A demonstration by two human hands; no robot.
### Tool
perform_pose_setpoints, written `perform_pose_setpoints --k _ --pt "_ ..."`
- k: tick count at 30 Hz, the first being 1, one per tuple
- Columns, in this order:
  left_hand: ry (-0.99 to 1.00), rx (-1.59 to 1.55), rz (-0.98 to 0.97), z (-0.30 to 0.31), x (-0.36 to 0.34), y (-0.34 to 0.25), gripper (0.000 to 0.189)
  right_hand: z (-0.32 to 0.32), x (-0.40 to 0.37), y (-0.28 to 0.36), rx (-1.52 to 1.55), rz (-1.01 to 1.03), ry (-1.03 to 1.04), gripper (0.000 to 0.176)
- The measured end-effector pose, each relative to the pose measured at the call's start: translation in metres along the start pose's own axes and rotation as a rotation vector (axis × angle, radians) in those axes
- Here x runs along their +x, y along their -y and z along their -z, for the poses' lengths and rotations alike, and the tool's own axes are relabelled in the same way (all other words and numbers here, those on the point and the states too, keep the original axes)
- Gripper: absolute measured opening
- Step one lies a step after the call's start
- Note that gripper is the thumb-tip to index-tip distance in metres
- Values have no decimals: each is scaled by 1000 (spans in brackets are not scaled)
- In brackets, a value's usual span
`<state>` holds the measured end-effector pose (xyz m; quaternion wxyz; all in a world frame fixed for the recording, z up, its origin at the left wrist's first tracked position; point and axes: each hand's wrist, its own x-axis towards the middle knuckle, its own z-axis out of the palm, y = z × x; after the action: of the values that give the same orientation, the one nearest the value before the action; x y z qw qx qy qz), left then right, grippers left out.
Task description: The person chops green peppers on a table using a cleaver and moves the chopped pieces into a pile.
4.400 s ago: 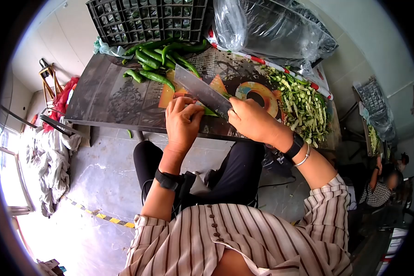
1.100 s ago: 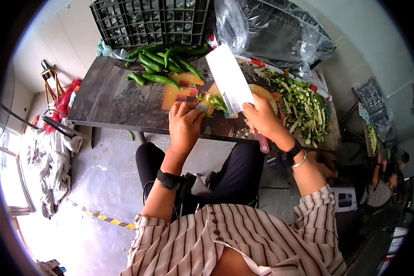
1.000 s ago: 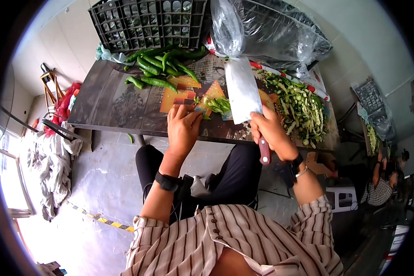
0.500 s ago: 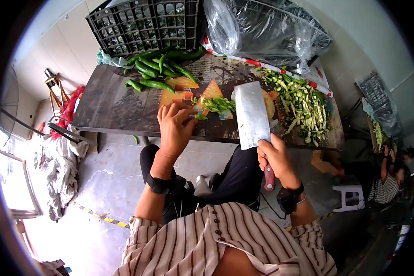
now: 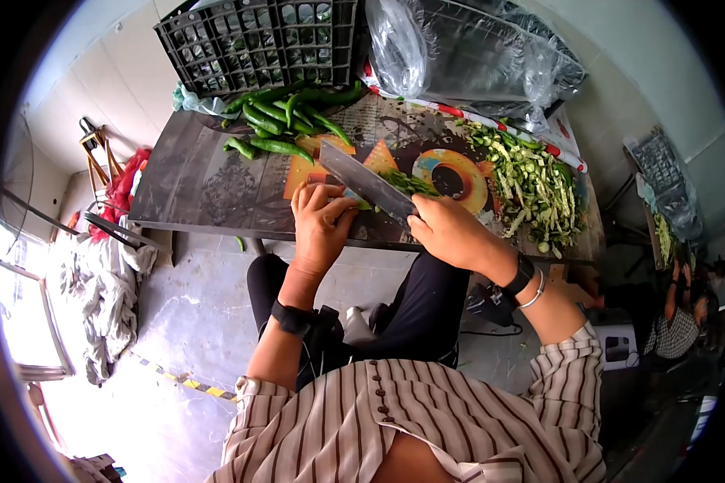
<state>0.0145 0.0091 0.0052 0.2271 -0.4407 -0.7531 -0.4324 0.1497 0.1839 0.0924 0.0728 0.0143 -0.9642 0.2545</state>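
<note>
Broad rectangular cleaver of dull grey steel, handle buried inside the right hand closed about it. Blade slanting up and to the left of that grip, edge down, flat face turned toward the camera, far tip ending just above the left hand. Under the bent left fingertips, a green pepper, lying flat and pinned, only a short end showing between those fingertips and the blade. Just past the blade, on the side away from both grips, cut green strips in a small loose heap above the right knuckles.
</note>
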Motion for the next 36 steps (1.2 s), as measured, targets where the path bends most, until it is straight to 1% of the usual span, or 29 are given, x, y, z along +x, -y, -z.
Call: perform_pose_setpoints --k 5,10,13,16,18,20,22,24,25,26,28,29,30,32,33,34,36 --pt "-16 -8 -8 -2 -1 1 14 5 9 5 -22 29 58 18" --pt "6 -6 -2 -1 1 -2 13 14 17 13 -40 -54 162 18" --pt "18 5 1 0 2 -3 11 18 22 11 -75 -9 195 18" --pt "28 11 21 0 2 -4 10 21 26 13 -77 -42 265 22" --pt "35 8 46 0 2 -4 9 15 31 12 -60 -58 272 22" --pt "37 10 62 0 4 -7 7 1 38 11 -4 -86 198 22" --pt "37 11 49 0 4 -6 7 -9 48 7 -7 -52 147 22" --pt "19 49 17 1 4 -5 10 -10 54 7 -19 -42 100 23" --pt "20 49 19 1 4 -5 10 -9 53 5 -10 -89 83 19" --pt "5 48 9 1 3 -5 10 -8 48 2 -22 -81 73 19" --pt "10 15 60 0 2 -5 7 -1 27 -6 195 -218 -71 18" --pt "12 21 58 -1 1 -5 10 1 15 -8 496 -364 -109 17" --pt "4 16 63 -1 1 -6 10 4 2 -9 734 -415 -178 17" --pt "35 21 111 0 2 -6 16 7 -25 -19 948 -463 -296 12" --pt "57 31 127 4 3 -8 30 6 -39 -21 1017 -517 -336 10" --pt "54 29 120 8 7 -12 30 5 -53 -23 1086 -571 -379 9" --pt "97 200 123 15 14 -18 46 -3 -77 -27 1196 -686 -414 11"
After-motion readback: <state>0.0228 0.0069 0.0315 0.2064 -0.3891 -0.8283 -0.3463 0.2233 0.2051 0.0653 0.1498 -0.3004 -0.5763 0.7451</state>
